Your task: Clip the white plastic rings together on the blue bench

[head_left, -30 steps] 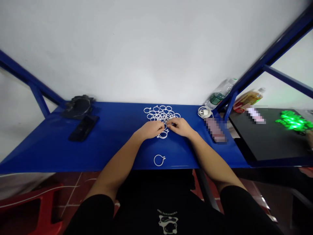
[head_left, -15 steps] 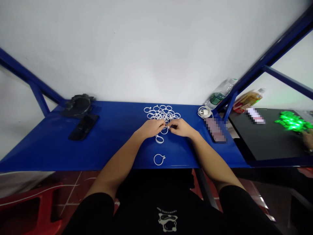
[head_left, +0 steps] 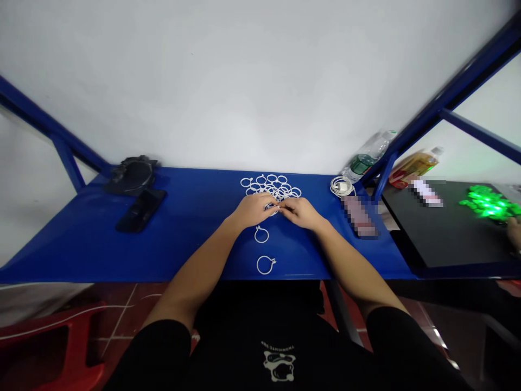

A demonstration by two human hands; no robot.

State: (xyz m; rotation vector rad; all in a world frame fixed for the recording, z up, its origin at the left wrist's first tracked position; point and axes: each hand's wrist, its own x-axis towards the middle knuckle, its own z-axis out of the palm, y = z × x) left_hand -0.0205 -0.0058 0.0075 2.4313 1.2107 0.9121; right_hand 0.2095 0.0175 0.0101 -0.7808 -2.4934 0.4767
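A heap of several white plastic rings [head_left: 271, 186] lies at the back middle of the blue table [head_left: 195, 233]. My left hand [head_left: 253, 210] and my right hand [head_left: 300, 212] meet at the near edge of the heap, fingers curled and pinched together on a white ring from it. Two single rings lie nearer to me: one ring [head_left: 261, 234] just below my left hand, another ring [head_left: 266, 265] close to the table's front edge.
A black phone [head_left: 140, 210] and a dark crumpled object [head_left: 131, 173] lie at the left. A coiled white cable [head_left: 341, 186], two bottles [head_left: 368, 153] and a blurred item stand at the right. Bright green pieces [head_left: 488, 201] glow on the neighbouring black table, by another person's hand [head_left: 513, 232].
A ring has been let go onto the table below my left hand, and both hands have moved back up to the edge of the heap.
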